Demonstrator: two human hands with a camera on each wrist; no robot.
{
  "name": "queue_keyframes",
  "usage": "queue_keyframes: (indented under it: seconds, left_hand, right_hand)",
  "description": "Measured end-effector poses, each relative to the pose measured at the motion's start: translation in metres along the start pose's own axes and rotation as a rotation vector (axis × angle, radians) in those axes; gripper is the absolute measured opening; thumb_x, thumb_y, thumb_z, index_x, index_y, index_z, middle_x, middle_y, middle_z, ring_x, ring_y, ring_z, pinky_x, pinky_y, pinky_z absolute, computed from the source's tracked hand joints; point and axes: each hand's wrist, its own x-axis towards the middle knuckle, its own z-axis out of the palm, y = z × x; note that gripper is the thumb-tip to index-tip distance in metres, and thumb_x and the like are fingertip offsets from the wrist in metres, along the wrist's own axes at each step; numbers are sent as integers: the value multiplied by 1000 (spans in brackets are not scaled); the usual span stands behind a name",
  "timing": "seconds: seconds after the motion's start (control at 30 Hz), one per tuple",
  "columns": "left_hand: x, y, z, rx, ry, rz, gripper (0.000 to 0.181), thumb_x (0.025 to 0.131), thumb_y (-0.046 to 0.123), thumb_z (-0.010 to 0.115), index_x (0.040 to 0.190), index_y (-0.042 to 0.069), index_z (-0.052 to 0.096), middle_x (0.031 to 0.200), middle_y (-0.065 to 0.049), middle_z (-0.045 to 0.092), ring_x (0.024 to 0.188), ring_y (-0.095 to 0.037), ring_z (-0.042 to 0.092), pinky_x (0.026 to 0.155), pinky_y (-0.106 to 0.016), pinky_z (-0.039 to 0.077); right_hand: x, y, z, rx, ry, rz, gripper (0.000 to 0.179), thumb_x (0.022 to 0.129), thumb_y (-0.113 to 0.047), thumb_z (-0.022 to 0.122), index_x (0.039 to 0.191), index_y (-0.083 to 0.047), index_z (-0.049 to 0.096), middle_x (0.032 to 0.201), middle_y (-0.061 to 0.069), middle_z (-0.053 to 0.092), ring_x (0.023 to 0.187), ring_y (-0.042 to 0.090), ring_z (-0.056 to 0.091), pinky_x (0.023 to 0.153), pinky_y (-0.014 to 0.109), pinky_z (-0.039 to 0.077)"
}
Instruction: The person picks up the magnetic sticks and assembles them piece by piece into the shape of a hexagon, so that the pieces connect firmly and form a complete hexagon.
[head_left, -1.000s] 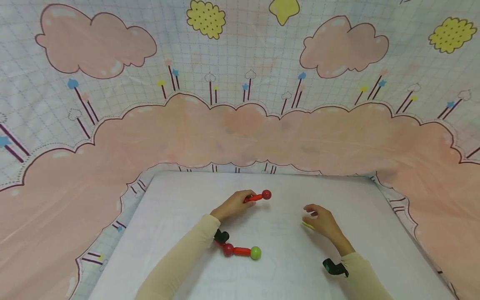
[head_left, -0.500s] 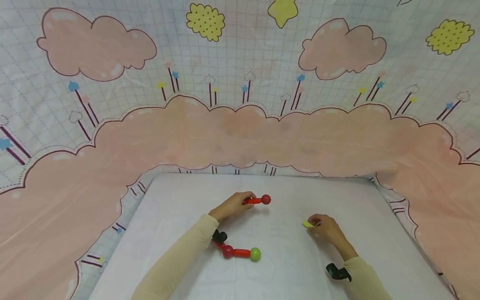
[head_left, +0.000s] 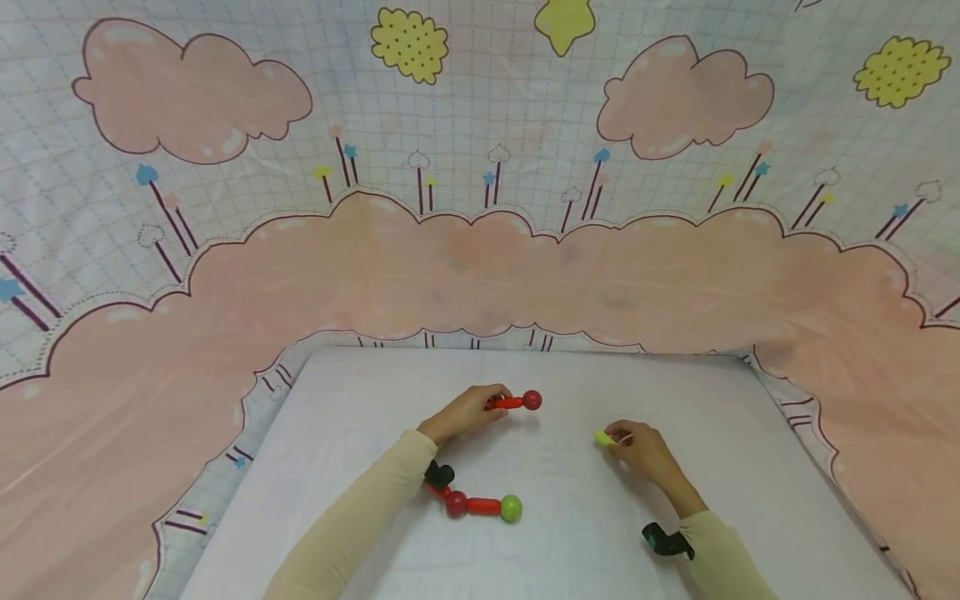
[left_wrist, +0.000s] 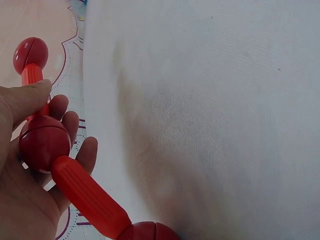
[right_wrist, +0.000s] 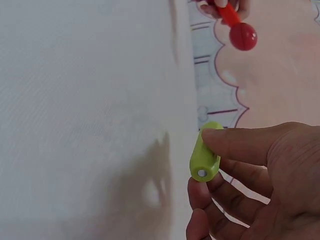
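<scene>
My left hand grips a red rod between thumb and fingers. A red ball tops the rod, and a second red ball lies against my palm. From that ball another red rod leads to a further red ball at the view's bottom edge. My right hand pinches a short yellow-green rod, with a silvery disc at its end facing the camera. In the head view, red pieces and a green ball lie below my left wrist, which hides how they join up.
A white table spreads under both hands. Behind it and at its sides hangs a cloth printed with clouds. Each wrist carries a black camera, such as the right one.
My right hand has turned and now pinches the yellow-green rod clear of its fingertips, shifting slightly left over the last half second. The left hand has dipped slightly and otherwise stays put.
</scene>
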Motion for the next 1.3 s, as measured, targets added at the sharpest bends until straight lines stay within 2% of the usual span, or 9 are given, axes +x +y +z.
queue_keyframes:
  seconds: [0.27,0.73,1.3]
  left_hand:
    - [0,-1,2,-7,-5,-10,25,95,16,65,119,17,62,102,-2,66,86,-15,54,78,-29,45]
    - [2,1,3,22,-10,-18,25,95,17,66,120,17,63,100,-2,66,84,-13,54,76,-26,45]
    - [1,3,5,-16,-37,-16,25,95,16,65,120,17,63,102,-2,66,86,-14,55,80,-28,48]
  right_hand:
    - [5,-20,4,48,23,-48,27,85,-7,72,111,-3,69,102,12,69,90,22,63,65,29,48]
    - [18,-56,16,89,30,-89,28,86,-10,73,112,-3,70,103,12,69,92,24,61,72,28,48]
    - [28,-66,31,121,21,-60,26,86,-11,73,112,-5,71,102,10,70,92,22,60,71,28,47]
